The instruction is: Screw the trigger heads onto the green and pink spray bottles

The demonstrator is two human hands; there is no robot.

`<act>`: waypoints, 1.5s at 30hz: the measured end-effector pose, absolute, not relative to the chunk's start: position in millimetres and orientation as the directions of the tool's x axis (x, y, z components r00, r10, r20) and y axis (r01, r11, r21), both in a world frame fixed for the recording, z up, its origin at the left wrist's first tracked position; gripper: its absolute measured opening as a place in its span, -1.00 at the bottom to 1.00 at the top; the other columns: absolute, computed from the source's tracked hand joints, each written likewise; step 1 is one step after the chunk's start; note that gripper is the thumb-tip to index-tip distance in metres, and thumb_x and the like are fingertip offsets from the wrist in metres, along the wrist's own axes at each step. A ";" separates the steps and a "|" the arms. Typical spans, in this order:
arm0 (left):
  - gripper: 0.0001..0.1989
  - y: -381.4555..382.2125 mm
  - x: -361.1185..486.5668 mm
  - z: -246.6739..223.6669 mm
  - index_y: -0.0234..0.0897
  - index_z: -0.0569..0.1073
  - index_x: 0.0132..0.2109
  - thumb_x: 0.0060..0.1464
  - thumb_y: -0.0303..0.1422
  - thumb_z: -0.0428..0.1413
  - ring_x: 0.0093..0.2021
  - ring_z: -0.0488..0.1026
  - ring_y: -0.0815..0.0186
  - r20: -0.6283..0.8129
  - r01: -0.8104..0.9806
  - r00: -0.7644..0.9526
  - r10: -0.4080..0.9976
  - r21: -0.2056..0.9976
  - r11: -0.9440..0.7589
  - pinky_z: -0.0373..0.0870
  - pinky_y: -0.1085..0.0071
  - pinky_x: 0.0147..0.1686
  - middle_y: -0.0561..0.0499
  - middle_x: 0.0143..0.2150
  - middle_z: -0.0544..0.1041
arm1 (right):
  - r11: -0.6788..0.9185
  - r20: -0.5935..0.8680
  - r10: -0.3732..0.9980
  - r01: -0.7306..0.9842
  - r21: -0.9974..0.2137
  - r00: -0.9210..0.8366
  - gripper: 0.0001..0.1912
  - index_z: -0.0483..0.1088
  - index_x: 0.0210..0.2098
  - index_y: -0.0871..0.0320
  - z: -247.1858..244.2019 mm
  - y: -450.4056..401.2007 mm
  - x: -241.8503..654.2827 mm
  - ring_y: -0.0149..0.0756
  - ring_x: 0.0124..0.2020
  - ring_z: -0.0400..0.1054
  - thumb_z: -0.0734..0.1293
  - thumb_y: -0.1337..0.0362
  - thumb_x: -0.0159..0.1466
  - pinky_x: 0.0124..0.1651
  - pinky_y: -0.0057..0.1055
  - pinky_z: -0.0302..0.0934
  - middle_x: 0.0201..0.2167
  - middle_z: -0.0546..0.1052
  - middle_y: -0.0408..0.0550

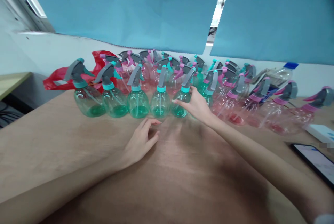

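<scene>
My right hand (pixel 199 105) is around a clear green spray bottle (pixel 180 111), thumb across its front and fingers at its right side. This bottle stands upright at the right of a front row of green spray bottles with grey trigger heads and turquoise collars. To its left, close beside it, is another green spray bottle (pixel 160 107). In front of the row my left hand (pixel 142 140) rests on the wooden table (pixel 104 189), fingers loosely curved and apart, with nothing in them.
Pink spray bottles (pixel 276 112) fill the right side, and more pink and green ones stand behind. A red plastic bag (pixel 58 78) lies at the back left. At the right are a phone (pixel 315 161), a white box (pixel 320 133) and a blue-capped bottle (pixel 283 72).
</scene>
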State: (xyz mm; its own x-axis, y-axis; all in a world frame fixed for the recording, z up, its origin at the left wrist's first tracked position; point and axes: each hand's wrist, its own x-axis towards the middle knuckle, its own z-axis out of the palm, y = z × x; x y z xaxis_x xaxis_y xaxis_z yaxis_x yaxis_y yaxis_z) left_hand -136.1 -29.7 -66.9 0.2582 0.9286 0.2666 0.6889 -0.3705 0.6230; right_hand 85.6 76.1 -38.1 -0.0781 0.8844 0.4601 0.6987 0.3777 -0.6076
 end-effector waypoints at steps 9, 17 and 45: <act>-0.81 -39.1 -116.7 -59.0 -0.19 0.32 -0.05 0.19 -0.42 -0.01 0.00 0.45 0.16 0.259 0.665 0.250 0.933 0.654 -0.360 0.38 0.12 0.02 -0.04 0.00 0.45 | 0.276 0.397 0.914 0.840 -0.466 -0.080 -0.28 0.21 0.07 0.34 -33.8 71.3 77.3 0.20 -0.05 0.41 0.36 -0.08 0.15 -0.14 -0.04 0.29 -0.07 0.46 0.34; -0.81 -36.2 -95.6 -38.6 -0.22 0.33 -0.05 0.19 -0.33 0.05 0.02 0.43 0.17 0.291 0.556 0.167 0.942 0.761 -0.334 0.37 0.11 0.06 -0.07 0.02 0.45 | 0.271 0.323 0.937 0.863 -0.426 -0.134 -0.19 0.18 0.12 0.37 -25.3 41.3 83.4 0.24 -0.04 0.40 0.32 -0.17 0.16 -0.17 -0.04 0.31 0.02 0.42 0.37; -0.63 -26.1 -15.7 -5.9 -0.24 0.33 0.07 0.08 -0.45 0.04 -0.05 0.48 0.19 0.457 0.250 0.360 0.814 0.793 -0.555 0.41 0.17 0.01 -0.07 -0.01 0.48 | 0.602 0.344 0.797 0.700 -0.384 -0.497 -0.13 0.17 0.13 0.28 -27.3 -59.2 135.1 0.02 -0.29 0.49 0.12 -0.36 0.18 -0.34 -0.16 0.34 -0.24 0.53 0.14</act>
State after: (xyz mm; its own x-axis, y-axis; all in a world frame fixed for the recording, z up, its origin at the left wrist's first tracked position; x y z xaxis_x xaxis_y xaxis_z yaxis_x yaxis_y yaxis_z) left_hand -15.7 -26.1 -5.9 0.3596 0.8138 0.4566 0.2496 -0.5554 0.7933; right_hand 135.1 -59.2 -27.3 -0.4970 0.7968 0.3436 0.7002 0.6021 -0.3836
